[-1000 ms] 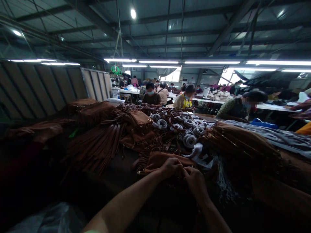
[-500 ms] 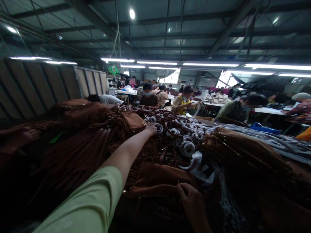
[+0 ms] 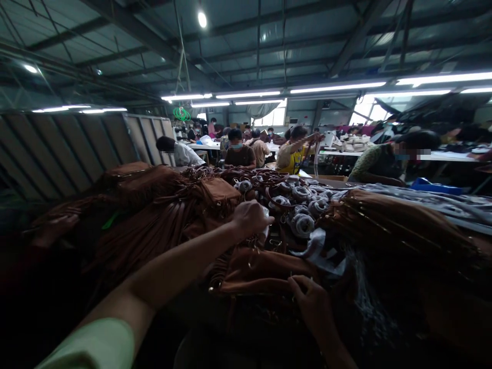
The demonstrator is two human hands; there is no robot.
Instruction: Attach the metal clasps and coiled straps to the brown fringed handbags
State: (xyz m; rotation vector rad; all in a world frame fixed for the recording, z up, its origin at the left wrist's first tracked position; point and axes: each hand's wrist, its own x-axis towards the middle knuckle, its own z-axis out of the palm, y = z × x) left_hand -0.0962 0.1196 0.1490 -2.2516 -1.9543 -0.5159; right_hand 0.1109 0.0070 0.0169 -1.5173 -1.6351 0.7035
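Head view: left hand point(image 3: 249, 218) has pulled back from the far end of the pile, where it was stretched out half a second ago over the wrapped strap coils point(image 3: 302, 224); it now sits closed in a loose fist just above the brown bag point(image 3: 261, 269), with something pale and small showing at the fingertips, likely one wrapped piece lifted from the coils, though the frame is too dark to confirm. Right hand point(image 3: 311, 302) has barely shifted: fingers pinched narrow on the near top edge of the bag, holding it in place. The bag lies flat directly below the left fist and just in front of the right grip, its fringe trailing to the left. Judgement: the reach-and-fetch is done and the fetched piece is being brought to the held bag. Beyond the left fist lies the fringed bag heap point(image 3: 154, 215); other workers sit at tables point(image 3: 442, 156) far behind.
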